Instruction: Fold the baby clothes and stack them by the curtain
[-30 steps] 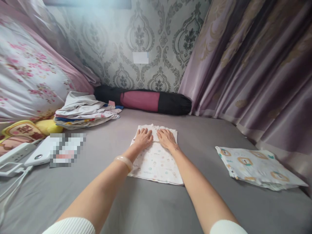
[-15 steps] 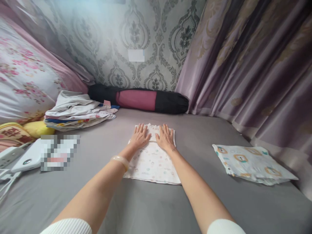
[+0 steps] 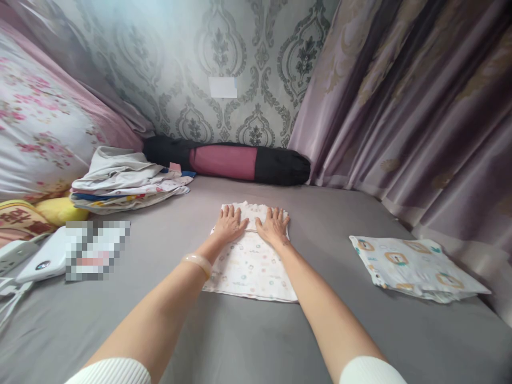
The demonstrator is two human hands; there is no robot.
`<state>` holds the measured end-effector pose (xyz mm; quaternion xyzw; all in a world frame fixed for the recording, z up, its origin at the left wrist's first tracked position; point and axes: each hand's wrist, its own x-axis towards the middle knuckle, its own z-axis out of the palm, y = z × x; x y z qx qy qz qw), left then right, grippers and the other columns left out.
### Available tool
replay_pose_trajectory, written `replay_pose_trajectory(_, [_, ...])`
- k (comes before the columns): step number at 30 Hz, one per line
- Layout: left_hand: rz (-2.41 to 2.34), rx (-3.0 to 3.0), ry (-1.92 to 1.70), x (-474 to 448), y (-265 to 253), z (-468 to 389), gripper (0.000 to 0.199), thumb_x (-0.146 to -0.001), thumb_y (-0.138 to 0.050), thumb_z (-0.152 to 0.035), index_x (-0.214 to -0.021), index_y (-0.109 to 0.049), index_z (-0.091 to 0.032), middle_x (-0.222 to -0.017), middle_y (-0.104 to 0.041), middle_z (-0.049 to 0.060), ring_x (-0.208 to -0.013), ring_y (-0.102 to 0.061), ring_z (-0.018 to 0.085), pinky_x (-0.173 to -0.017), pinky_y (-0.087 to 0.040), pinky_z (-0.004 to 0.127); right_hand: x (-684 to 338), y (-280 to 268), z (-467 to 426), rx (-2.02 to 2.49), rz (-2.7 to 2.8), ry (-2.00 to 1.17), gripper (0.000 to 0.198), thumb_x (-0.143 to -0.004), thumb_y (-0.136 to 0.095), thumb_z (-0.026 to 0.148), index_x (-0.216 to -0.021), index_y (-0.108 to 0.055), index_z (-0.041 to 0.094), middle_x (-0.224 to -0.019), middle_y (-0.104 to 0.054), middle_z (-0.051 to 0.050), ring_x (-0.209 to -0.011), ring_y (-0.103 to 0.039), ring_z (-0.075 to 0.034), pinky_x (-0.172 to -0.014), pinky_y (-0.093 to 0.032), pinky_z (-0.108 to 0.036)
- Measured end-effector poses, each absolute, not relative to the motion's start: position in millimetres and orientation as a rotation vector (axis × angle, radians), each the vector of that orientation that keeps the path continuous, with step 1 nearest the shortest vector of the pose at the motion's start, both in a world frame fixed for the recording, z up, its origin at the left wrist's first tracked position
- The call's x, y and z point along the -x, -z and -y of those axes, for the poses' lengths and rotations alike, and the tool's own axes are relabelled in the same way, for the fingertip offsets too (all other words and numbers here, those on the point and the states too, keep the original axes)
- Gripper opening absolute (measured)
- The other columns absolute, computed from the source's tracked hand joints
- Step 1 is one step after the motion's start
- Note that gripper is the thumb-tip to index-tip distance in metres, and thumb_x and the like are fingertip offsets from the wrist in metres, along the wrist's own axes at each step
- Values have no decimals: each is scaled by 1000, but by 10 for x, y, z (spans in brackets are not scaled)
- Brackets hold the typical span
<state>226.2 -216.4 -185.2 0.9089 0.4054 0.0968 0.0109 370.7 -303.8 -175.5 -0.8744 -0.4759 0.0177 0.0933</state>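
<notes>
floral cloth (image 3: 44,117): white with pink blossoms, bulging at the far left. yellow plush item (image 3: 62,210): below it. white power strip (image 3: 16,255): near edge, with pale cables. white device (image 3: 52,256): just beside the strip. pixelated item (image 3: 100,249): adjoining the device, details hidden. stack of folded clothes (image 3: 124,178): grey on top, several layers, on the grey sheet (image 3: 328,229). long bag (image 3: 224,161): black with a maroon middle, lying along the patterned wall (image 3: 260,53). left hand (image 3: 231,224): palm down on the white printed cloth, fingers slightly spread, thumb angled inward; pale bangle (image 3: 197,261) around the wrist. white printed cloth (image 3: 252,272): folded flat on the sheet, centre, under both hands; far edge ruffled, small pastel motifs. right hand (image 3: 273,226): palm down on the same cloth, fingers spread, thumb towards the left thumb, not touching it. purple curtain (image 3: 380,106): hanging in folds. folded patterned cloth (image 3: 416,269): white with orange and green figures, well apart from the hands.
</notes>
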Motion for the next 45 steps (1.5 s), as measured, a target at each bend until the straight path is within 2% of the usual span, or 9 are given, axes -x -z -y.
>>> replay_pose_trajectory(4, [-1244, -2832, -321, -2245, 1839, 2169, 61, -96, -29, -51, -140, -40, -12, -149, -38, 21, -142, -27, 36, -113, -22, 52, -3707, 1758, 3047, 2600, 1420, -38, 71, -94, -31, 53, -150, -28, 10, -157, -21, -22, -146, -11, -36, -111, -8, -59])
replay_pose_trajectory(11, [-1208, -2860, -436, -2234, 1853, 2184, 62, -97, -26, -51, -145, -36, -13, -157, -27, 17, -148, -16, 30, -119, -8, 48, -3691, 1771, 3071, 2470, 1554, 78, 64, -97, -28, 46, -152, -26, 13, -161, -11, -16, -148, -5, -29, -113, -1, -60])
replay_pose_trajectory(16, [-1294, -2813, -371, -2244, 1876, 2166, 68, -94, -29, -58, -142, -39, -9, -149, -37, 25, -143, -24, 39, -113, -20, 54, -3712, 1762, 3063, 2410, 1656, 1, 61, -98, -25, 42, -153, -23, 15, -162, -8, -8, -148, -6, -25, -116, -2, -55])
replay_pose_trajectory(20, [-1309, -2825, -346, -2251, 1876, 2160, 69, -94, -30, -59, -140, -40, -8, -146, -38, 27, -141, -27, 41, -110, -23, 53, -3738, 1744, 3051, 2392, 1710, -114, 60, -98, -22, 41, -153, -25, 18, -161, -17, -5, -147, -12, -25, -117, -6, -53])
replay_pose_trajectory(26, [-1289, -2828, -345, -2238, 1835, 2173, 67, -94, -30, -58, -138, -42, -9, -146, -41, 24, -141, -29, 39, -112, -23, 51, -3741, 1742, 3034, 2404, 1706, -127, 60, -98, -21, 41, -152, -27, 17, -161, -18, -4, -147, -13, -26, -117, -7, -53])
replay_pose_trajectory(34, [-994, -2899, -494, -2194, 1850, 2190, 57, -97, -27, -52, -141, -43, -20, -152, -40, 11, -144, -26, 27, -118, -11, 53, -3737, 1728, 3060, 2393, 1715, -100, 59, -98, -21, 41, -152, -28, 17, -161, -19, -5, -147, -13, -25, -117, -7, -52])
replay_pose_trajectory(40, [-806, -2916, -380, -2196, 1895, 2119, 58, -98, -28, -52, -142, -43, -18, -150, -42, 13, -140, -35, 26, -115, -22, 53, -3736, 1714, 3057, 2394, 1720, -120, 59, -98, -21, 41, -152, -28, 18, -161, -19, -5, -147, -13, -25, -117, -7, -52])
replay_pose_trajectory(45, [-805, -2954, -499, -2197, 1875, 2139, 52, -98, -32, -48, -137, -49, -19, -146, -47, 14, -139, -38, 27, -115, -23, 51, -3729, 1632, 3086, 2414, 1725, -180, 58, -98, -21, 40, -152, -26, 18, -161, -16, -6, -148, -11, -25, -116, -7, -54])
